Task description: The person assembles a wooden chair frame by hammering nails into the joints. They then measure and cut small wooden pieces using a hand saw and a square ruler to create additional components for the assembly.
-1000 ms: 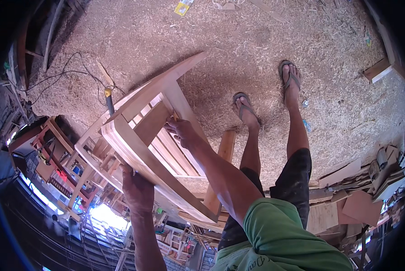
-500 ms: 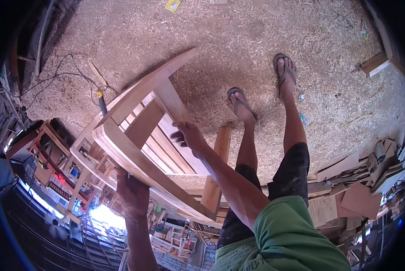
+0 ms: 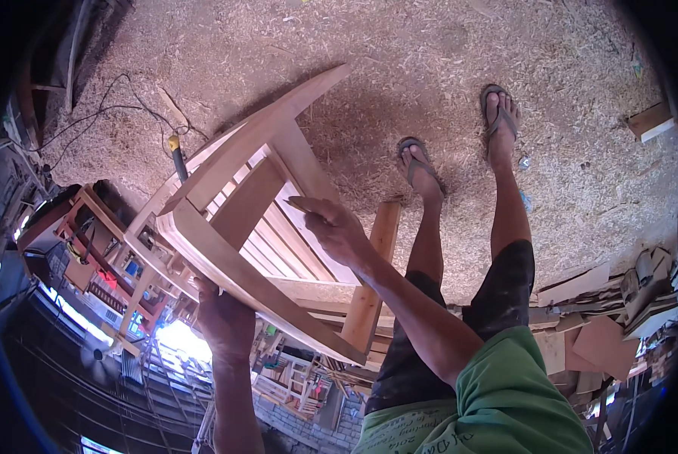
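A pale wooden chair frame [image 3: 237, 253] with a curved armrest, a long curved leg and several slats lies tilted at the left. My left hand [image 3: 227, 321] is closed round the outer edge of the armrest, its fingertips partly hidden. Over the slatted opening hovers my right hand [image 3: 337, 231], beside the frame's broad crosspiece [image 3: 301, 163]. Its lower fingers curl in, and a flat brownish tip sticks out toward the left; whether that is a finger or a thin held piece is unclear.
A yellow-and-dark tool handle [image 3: 177, 157] and a black cord [image 3: 104, 110] are beyond the chair. A plank [image 3: 377, 265] stands near my legs. Wood shavings cover the floor [image 3: 399, 60]. Offcuts [image 3: 603, 344] pile up at the right, and other furniture frames [image 3: 116, 242] stand at the left.
My right hand has shifted slightly right, and its fingers have drawn in more. My left hand keeps its place on the armrest. The whole view has moved a little.
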A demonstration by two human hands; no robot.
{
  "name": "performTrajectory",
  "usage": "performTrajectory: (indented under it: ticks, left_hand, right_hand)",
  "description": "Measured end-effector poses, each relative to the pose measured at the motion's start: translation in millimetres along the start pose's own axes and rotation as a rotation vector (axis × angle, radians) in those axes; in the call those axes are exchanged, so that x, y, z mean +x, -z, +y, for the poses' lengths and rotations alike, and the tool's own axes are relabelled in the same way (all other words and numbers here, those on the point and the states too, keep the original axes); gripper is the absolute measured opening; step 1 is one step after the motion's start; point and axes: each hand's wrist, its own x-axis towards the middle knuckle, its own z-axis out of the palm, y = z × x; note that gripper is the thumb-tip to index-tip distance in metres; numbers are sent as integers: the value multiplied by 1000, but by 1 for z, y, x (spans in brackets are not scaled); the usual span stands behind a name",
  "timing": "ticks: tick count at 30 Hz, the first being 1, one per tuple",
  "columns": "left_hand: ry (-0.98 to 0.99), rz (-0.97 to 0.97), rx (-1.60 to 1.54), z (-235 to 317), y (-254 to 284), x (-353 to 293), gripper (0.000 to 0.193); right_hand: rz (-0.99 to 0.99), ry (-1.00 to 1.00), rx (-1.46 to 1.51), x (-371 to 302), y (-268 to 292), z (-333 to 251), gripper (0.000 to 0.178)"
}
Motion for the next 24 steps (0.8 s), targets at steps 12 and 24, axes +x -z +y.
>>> performTrajectory:
  ticks: [12, 24]
  left_hand:
    - [6, 100, 96, 7, 8, 5, 66]
    - [82, 144, 63, 11, 10, -3, 79]
  right_hand:
    - [-218, -32, -98, 0, 10, -55, 28]
    - [-305, 161, 56, 10, -25, -75, 25]
